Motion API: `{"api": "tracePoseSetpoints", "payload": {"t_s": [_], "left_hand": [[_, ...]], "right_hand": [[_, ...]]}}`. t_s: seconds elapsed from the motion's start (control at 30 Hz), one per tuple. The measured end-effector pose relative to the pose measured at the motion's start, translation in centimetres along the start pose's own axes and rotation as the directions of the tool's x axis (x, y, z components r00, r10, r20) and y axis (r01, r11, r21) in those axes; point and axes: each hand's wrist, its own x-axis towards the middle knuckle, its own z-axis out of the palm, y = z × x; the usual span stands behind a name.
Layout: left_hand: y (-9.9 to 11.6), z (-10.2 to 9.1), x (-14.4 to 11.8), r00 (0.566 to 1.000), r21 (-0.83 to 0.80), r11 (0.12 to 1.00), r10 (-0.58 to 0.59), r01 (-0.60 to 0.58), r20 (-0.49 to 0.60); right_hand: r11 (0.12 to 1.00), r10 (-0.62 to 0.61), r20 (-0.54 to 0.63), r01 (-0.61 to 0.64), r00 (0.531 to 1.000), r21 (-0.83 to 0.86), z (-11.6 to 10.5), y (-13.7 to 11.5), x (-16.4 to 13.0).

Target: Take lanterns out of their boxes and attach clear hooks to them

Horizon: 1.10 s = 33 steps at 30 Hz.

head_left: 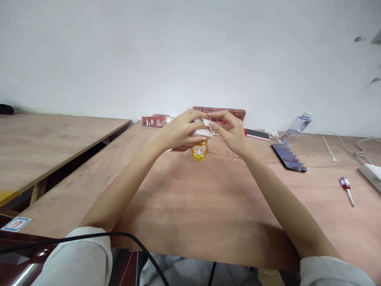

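My left hand (pixel 186 127) is wrapped round a small cardboard box (pixel 203 130), whose white flaps face me. A reddish printed side of it shows under the fingers. At the box's open end, my right hand (pixel 229 129) pinches a white flap between thumb and fingers. Just below the box, a small gold toy lantern (pixel 199 153) with a clear middle stands upright on the table; its top is hidden by the box and my left hand. A thin bent wire piece (pixel 233 156) lies on the wood under my right hand.
Behind my hands, a row of red printed boxes (pixel 220 110) and another red box (pixel 154 120) sit near the wall. To the right are two phones (pixel 257 134), (pixel 288 157), a tilted water bottle (pixel 297 127), a cable and a screwdriver (pixel 346 188). A gap separates the left table (pixel 59 139).
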Motion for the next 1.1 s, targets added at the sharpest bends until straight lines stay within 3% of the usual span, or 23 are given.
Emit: {"api": "tracePoseSetpoints", "payload": {"t_s": [0.2,0.33,0.5,0.67,0.77,0.9,1.1], "left_hand": [[-0.2,0.5,-0.2,0.992,-0.063,0.997,-0.057,0.05,-0.116],[-0.2,0.4,-0.5,0.968,-0.117,0.982,-0.166,0.146,-0.189],[0.1,0.7,-0.4,0.959,-0.078,0.979,-0.203,0.191,-0.198],[-0.8,2.1,-0.4,0.99,0.068,0.997,-0.014,0.024,-0.141],[-2.0,2.9,-0.8,0.979,0.138,0.988,0.099,-0.075,-0.177],[-3.1,3.2,-1.1,0.952,0.171,0.977,0.169,-0.128,-0.256],[-3.3,2.9,-1.1,0.931,0.182,0.965,0.233,-0.187,-0.281]], "right_hand": [[0.995,0.056,0.074,-0.062,0.996,0.072,-0.4,0.5,0.4],[1.0,0.029,0.081,-0.03,0.996,0.003,-0.3,0.1,0.2],[0.994,0.051,0.066,-0.044,0.996,-0.102,0.0,-0.4,0.0],[0.995,0.098,0.043,-0.097,0.994,-0.006,0.4,-0.2,-0.1],[0.973,0.162,0.081,-0.173,0.983,0.155,0.5,0.0,0.0],[0.911,0.238,0.141,-0.271,0.961,0.311,0.3,-0.2,0.1],[0.88,0.301,0.11,-0.321,0.947,0.351,0.2,-0.8,0.2]]}}
